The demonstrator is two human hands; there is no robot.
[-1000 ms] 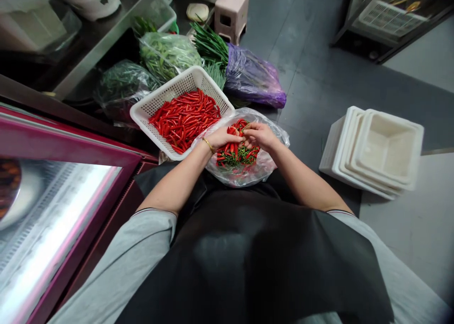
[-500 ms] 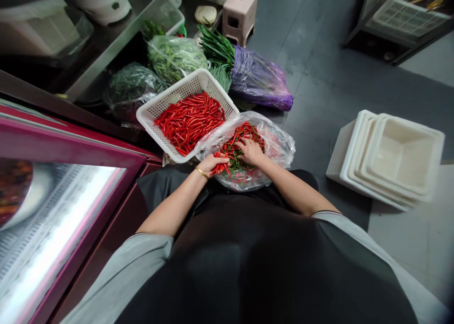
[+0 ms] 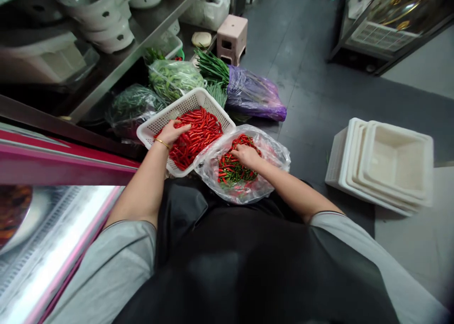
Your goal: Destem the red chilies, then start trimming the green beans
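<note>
Over the white perforated basket (image 3: pixel 151 131), my left hand (image 3: pixel 170 133) rests on the heap of red chilies (image 3: pixel 202 132), thumb and fingers apart and a gold bangle at the wrist. Those chilies appear to have no stems. In my lap sits a clear plastic bag (image 3: pixel 273 149), its mouth wide and partly overlapping the basket's edge. It holds red chilies with green stems (image 3: pixel 234 168). My right hand (image 3: pixel 246 156) is inside the bag with its fingers drawn together at the stemmed chilies; the fingertips are partly hidden among them.
Beyond the basket lie bagged greens (image 3: pixel 175 78) and a purple bag (image 3: pixel 255 94) of long green stalks. A pink stool (image 3: pixel 232 35) stands behind. Stacked white baskets (image 3: pixel 397 158) are at right, a lit display case (image 3: pixel 81 234) at left. Metal shelving (image 3: pixel 142 47) holds white pots.
My left hand has moved from the bag's edge, where it held a bunch of red chilies, left and forward into the basket, and has let go. My right hand stays in the bag.
</note>
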